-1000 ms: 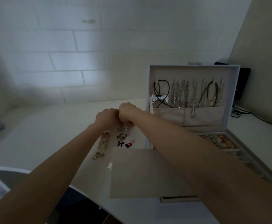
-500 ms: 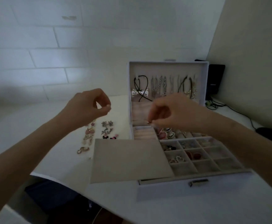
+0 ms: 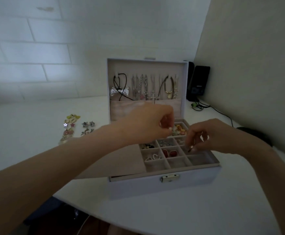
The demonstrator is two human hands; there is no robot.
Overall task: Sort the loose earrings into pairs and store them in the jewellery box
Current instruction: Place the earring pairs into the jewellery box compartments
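The white jewellery box (image 3: 138, 185) stands open on the white table, its lid upright with necklaces (image 3: 145, 89) hanging inside. Its grid tray (image 3: 204, 161) holds red earrings (image 3: 169, 153), pearl ones (image 3: 152, 156) and dark ones (image 3: 147, 146). My left hand (image 3: 148, 123) hovers over the tray's back part, fingertips pinching a small pale earring (image 3: 170, 128). My right hand (image 3: 211, 135) reaches down to a right-hand compartment, fingertips pinching a small earring (image 3: 191, 147). Several loose earrings (image 3: 70, 128) lie in rows on the table left of the box, with silver star ones (image 3: 88, 124) beside them.
A beige flat insert (image 3: 121, 160) lies against the box's left front, partly under my left forearm. A black speaker (image 3: 198, 82) and cables (image 3: 219, 112) sit behind the box by the right wall. A dark object (image 3: 257, 134) lies at the right. The table's curved front edge (image 3: 80, 206) is near.
Both hands moved from above the loose earrings to the box. My left hand crossed right over the tray; my right hand lowered to a right-hand compartment. The camera turned right.
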